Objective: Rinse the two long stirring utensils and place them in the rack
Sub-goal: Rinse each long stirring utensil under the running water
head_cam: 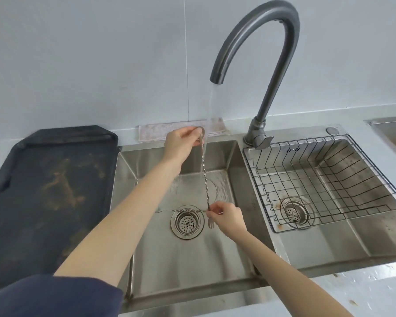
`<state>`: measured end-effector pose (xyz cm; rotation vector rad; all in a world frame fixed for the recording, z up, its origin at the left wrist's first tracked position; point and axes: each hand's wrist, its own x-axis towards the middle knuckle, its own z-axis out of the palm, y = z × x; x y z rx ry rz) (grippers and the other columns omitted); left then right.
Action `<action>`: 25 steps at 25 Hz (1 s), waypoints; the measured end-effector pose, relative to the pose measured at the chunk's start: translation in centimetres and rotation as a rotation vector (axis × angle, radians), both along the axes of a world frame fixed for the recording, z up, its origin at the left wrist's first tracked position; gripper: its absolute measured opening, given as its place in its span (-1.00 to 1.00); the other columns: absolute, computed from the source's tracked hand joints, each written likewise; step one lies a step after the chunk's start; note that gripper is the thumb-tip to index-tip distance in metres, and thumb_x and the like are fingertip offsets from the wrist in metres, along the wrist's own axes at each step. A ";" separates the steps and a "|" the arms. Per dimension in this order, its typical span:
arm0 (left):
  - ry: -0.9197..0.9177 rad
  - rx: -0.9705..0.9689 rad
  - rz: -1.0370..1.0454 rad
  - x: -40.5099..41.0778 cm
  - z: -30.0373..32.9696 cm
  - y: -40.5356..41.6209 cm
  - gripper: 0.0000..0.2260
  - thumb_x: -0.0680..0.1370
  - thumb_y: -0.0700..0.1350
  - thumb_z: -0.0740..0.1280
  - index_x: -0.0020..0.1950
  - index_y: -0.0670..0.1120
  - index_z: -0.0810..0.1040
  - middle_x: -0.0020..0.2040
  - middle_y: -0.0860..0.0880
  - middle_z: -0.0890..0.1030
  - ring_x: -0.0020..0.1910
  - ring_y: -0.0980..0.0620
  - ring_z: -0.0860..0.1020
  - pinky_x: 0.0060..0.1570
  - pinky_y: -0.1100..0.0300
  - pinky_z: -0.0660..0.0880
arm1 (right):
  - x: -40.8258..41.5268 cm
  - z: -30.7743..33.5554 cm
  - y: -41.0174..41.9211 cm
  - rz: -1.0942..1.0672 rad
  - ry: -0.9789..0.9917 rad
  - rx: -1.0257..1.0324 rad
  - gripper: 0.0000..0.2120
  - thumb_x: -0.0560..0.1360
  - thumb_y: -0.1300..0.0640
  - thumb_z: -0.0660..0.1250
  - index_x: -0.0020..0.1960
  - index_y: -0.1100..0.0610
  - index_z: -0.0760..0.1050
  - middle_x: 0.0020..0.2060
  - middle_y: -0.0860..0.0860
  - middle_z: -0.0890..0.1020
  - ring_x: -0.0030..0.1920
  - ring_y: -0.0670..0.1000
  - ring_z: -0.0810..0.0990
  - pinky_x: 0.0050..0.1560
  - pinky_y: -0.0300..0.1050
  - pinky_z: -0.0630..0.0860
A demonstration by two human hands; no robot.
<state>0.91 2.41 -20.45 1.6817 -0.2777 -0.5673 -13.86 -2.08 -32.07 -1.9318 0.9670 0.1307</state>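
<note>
Right hand (226,217) is pinching the forked lower end of the upright stirrer (205,177) and one end of the level stirrer (183,210) over the drain (187,221). Left hand (181,143) is gripping the upright one's spoon end under running water (212,110). Wire rack (325,181) is sitting in the right basin.

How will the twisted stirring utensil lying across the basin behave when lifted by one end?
The horizontal stirrer looks like thin twisted metal: probably stiff and light. It is wet, so it may slip in the right hand. Being round, it could roll if dropped.
</note>
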 end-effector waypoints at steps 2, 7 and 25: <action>-0.016 0.006 -0.002 -0.1 0.1 -0.9 -0.83 0.55 -0.19 0.25 0.04 -0.20 0.59 -0.28 0.05 0.56 -0.27 0.17 0.55 -0.47 0.63 0.38 | -0.2 0.3 -0.6 -0.006 -0.008 -0.012 -0.88 0.47 0.11 0.33 -0.03 0.11 0.59 -0.04 0.07 0.69 -0.04 0.04 0.60 -0.06 -0.16 0.46; 0.029 0.037 -0.049 -1.1 -1.7 -1.5 -0.92 0.54 -0.18 0.28 -0.09 -0.11 0.57 -0.29 0.06 0.57 -0.29 0.21 0.52 -0.48 0.59 0.40 | 0.3 1.2 -2.1 0.031 -0.011 -0.101 -0.87 0.49 0.11 0.30 -0.02 0.10 0.58 -0.03 0.04 0.69 0.01 0.05 0.60 0.00 -0.09 0.51; -0.072 0.030 0.012 0.7 -0.5 -2.6 -0.80 0.59 -0.12 0.19 0.03 -0.15 0.58 -0.23 0.02 0.64 -0.43 0.30 0.59 -0.26 0.32 0.49 | 0.7 1.5 -1.7 0.082 0.053 -0.201 -0.87 0.47 0.07 0.33 -0.04 0.11 0.54 -0.04 0.03 0.67 0.00 0.07 0.59 -0.08 -0.11 0.48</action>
